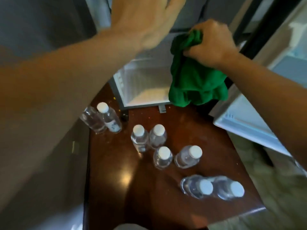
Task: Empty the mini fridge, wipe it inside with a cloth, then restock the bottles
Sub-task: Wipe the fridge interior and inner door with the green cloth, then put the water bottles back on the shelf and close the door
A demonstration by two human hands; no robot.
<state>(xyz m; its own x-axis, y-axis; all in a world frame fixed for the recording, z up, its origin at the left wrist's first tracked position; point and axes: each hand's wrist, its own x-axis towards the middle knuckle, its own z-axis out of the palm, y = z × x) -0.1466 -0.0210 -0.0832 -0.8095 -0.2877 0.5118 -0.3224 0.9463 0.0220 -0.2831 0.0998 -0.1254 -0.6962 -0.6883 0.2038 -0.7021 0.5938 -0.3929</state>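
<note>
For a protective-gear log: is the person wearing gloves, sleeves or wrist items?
No. The left hand and right hand are gloveless, both forearms bare to the frame edge, no watch or band visible. The left hand is blurred, so rings there cannot be told.

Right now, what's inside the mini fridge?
The visible part of the mini fridge interior is bare white floor and walls, no bottles. The green cloth gripped by the right hand hangs in front of the rest, so that part cannot be checked. Bottles sit outside on the table.
</note>
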